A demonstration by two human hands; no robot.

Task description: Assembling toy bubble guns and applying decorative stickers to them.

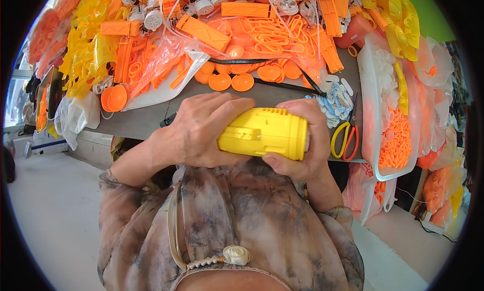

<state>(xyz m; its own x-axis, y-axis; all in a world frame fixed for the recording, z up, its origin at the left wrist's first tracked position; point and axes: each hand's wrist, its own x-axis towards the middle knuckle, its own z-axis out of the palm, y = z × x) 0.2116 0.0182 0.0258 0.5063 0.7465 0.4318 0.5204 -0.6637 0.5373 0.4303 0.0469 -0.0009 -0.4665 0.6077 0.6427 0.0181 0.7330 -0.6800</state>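
Observation:
Between my two hands, above the table's near edge, is a yellow plastic housing [264, 133], roughly cylindrical and lying sideways. My left hand [204, 127] wraps round its left end, and that end is hidden by the fingers. Closed on the right end is my right hand [307, 140], with the thumb along the near side and fingers over the far edge. A bit of pale material shows at the housing's right rim. Just beyond the hands lie several orange round cups [242, 82] and a black strap [252, 60].
Scissors [348, 135] with yellow and red handles lie right of my right hand. Beside them stands a clear plastic bin [373, 135] of small orange and white parts. Orange rings [280, 34], orange boxes [204, 33] and yellow shells [93, 54] crowd the far side of the table.

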